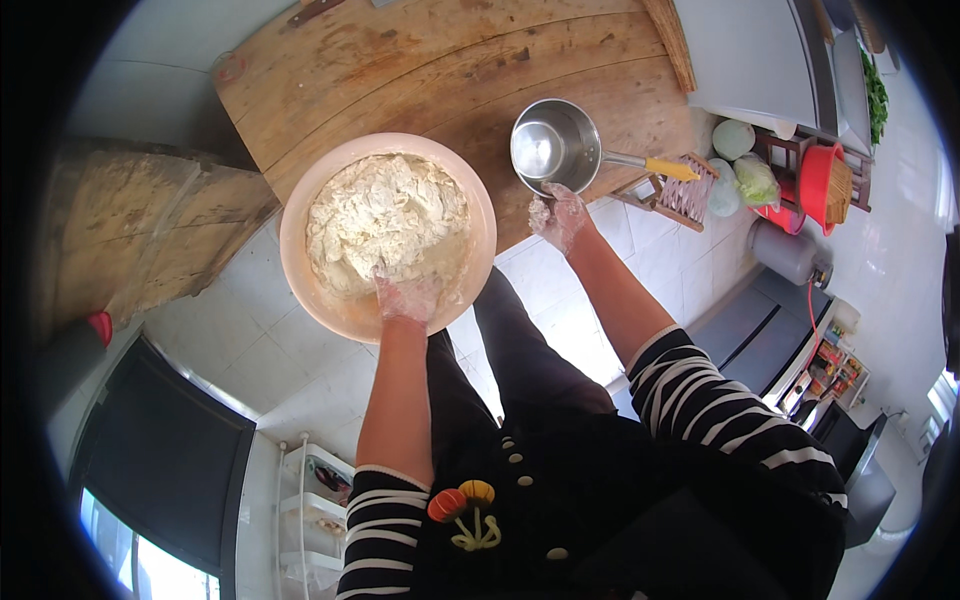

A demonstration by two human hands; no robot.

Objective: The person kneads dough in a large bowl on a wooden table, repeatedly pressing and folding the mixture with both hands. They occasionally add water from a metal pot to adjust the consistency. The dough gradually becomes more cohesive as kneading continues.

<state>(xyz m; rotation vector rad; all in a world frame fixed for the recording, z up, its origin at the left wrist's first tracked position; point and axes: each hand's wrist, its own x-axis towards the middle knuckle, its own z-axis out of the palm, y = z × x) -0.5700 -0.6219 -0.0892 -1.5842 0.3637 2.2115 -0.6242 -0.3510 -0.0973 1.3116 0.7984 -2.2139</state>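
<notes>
A pale pink basin (295, 247) stands at the near edge of a wooden table. In it lies a shaggy, lumpy mass of floury dough (390, 214), with wet residue on the near inner wall. My left hand (409, 296) reaches inside over the near rim, its fingertips against the dough and partly hidden. To the right is a steel saucepan (556, 142) with a yellow-ended handle (671, 169); it looks bare inside. My right hand (561, 219), coated with flour and dough bits, is at the saucepan's near rim. Whether its fingers grip the rim is unclear.
The wooden table (420, 67) extends away from me, with a knife (315, 11) at its far edge. Right of it are a small folding stool (682, 196), a cabbage (756, 180), a red basin (819, 184) and a gas cylinder (784, 247). A wooden board (150, 225) stands at left.
</notes>
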